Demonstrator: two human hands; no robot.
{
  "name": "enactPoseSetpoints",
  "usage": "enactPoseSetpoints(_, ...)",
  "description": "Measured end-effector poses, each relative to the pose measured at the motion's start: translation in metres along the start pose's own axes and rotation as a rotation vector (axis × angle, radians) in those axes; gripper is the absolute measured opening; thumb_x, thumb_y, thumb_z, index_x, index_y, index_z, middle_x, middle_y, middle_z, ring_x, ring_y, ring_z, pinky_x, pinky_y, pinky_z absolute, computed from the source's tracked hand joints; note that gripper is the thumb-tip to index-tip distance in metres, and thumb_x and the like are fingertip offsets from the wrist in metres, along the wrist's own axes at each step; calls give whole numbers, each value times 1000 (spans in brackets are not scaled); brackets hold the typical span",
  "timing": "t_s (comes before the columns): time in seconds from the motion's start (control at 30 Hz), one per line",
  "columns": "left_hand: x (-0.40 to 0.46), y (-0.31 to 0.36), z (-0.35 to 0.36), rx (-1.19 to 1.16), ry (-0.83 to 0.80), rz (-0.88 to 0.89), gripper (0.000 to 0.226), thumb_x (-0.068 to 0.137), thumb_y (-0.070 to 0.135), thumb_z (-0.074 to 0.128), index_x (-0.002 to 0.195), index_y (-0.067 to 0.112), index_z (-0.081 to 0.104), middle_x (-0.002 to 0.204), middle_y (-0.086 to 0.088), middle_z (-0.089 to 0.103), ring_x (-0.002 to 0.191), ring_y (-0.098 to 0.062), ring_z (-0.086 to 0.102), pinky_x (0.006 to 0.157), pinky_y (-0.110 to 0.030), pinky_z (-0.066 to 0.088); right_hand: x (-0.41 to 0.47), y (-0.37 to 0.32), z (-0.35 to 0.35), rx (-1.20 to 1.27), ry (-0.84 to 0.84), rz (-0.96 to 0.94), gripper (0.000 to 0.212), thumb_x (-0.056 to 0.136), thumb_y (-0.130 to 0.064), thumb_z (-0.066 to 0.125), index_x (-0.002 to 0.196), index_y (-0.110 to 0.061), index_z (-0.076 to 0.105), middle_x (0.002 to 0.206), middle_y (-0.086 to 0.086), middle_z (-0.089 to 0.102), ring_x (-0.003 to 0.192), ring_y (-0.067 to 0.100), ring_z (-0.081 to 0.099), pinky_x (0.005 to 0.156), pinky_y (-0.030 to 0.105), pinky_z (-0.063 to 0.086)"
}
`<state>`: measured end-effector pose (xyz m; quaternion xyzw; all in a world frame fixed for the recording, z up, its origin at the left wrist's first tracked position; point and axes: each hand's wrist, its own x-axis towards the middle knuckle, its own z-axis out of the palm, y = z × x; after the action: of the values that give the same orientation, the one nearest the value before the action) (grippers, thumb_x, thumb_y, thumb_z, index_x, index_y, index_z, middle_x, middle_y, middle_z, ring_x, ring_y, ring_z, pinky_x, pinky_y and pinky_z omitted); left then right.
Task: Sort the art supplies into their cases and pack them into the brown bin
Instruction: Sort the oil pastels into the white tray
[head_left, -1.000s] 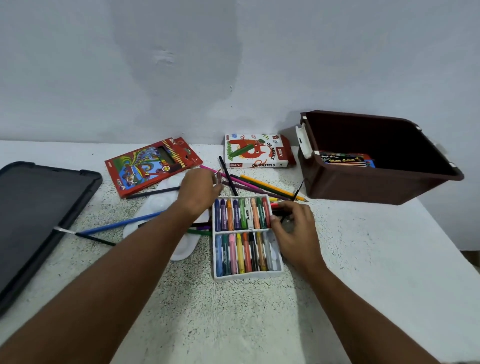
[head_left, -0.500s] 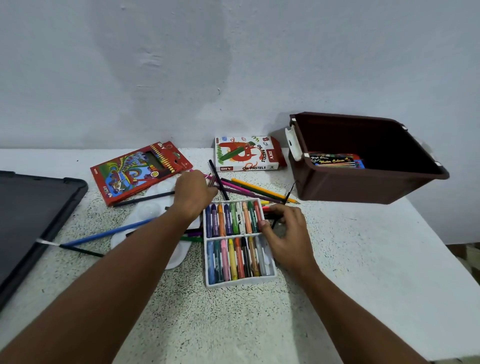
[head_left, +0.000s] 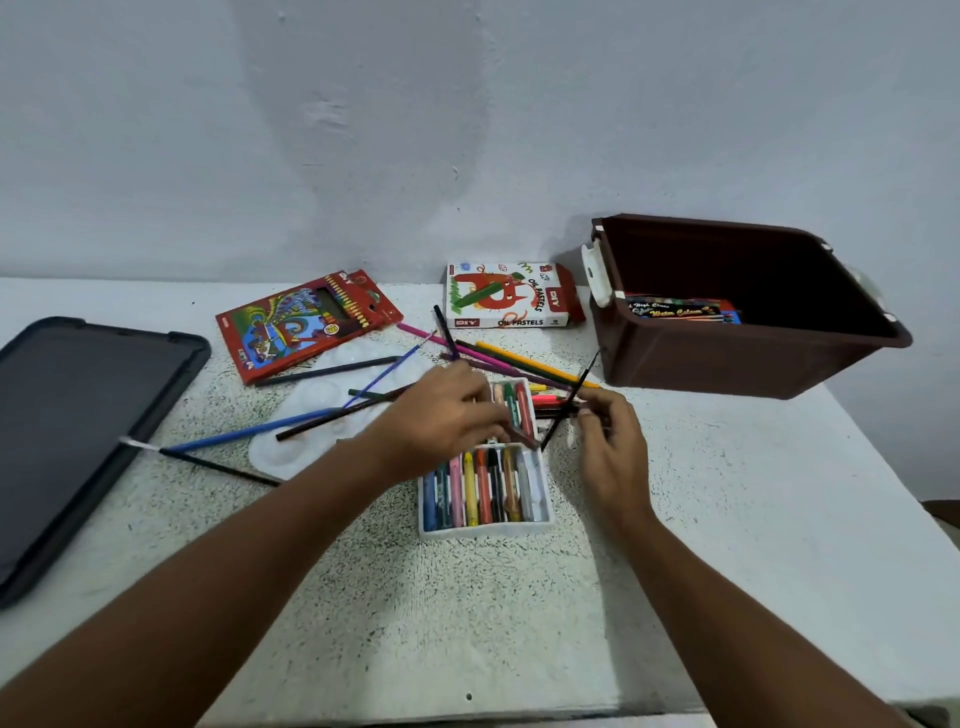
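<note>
My left hand (head_left: 441, 415) covers the pastel tray's (head_left: 485, 527) far row, fingers curled, grip unclear; right hand (head_left: 610, 441), just beside it, pinches a dark brush (head_left: 582, 384) pointing toward the brown bin (head_left: 727, 364).

I read "OIL PASTELS" and "DIY" on the white pastel box (head_left: 506, 296), "18" on a yellow circle on the red colour pencil case (head_left: 306, 325), and "Water Colour" faintly on the dark box (head_left: 675, 309) inside the brown bin (head_left: 727, 364).

Two bare forearms in view, no sleeves reaching down to the wrists. Left hand (head_left: 441, 415) and right hand (head_left: 610, 441): no rings, watch, bands or gloves visible. Fingers (head_left: 587, 402) bare, nails short.
</note>
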<state>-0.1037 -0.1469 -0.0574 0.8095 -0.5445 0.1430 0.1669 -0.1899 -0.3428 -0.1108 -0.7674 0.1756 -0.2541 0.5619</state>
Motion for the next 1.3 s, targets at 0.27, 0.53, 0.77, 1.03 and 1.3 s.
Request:
enactPoseSetpoints(0.27,4,31,12,230,-30,312,30,69,18,82,97,16,73,80,-4,64,75,-19,59,66,-30,48,-3,-4,-3,0,-3,-4,16,97,-18,50,103,-31,57,107,-3,60,102,13,56,89,37,49)
enactPoseSetpoints(0.53,2,34,19,221,-72,285,30,74,14,79,103,16,72,85,-5,66,80,-20,58,66,-30,47,-3,-7,-2,-14,-32,-26,13,96,-17,52,105,-25,58,104,-1,60,95,8,56,78,22,45)
enactPoseSetpoints(0.77,2,37,25,194,-37,280,29,77,15,75,106,15,70,88,-5,66,81,-20,57,65,-30,44,-4,-11,-2,-29,-37,-47,14,96,-13,52,104,-22,58,102,0,59,92,2,54,70,4,39)
enactPoseSetpoints(1.03,-10,43,33,-52,-7,9,32,88,46,56,93,20,74,93,4,62,89,-14,50,74,-29,38,-3,-11,-2,-41,-49,-53,13,96,-14,53,104,-22,58,103,0,59,92,8,56,70,7,42)
enactPoseSetpoints(1.3,-13,52,36,-106,-25,-134,45,85,55,44,97,25,75,90,9,55,92,-10,44,77,-30,31,-5,-13,-1,-73,-38,-36,13,96,-14,53,104,-22,59,100,1,61,91,14,58,74,21,47)
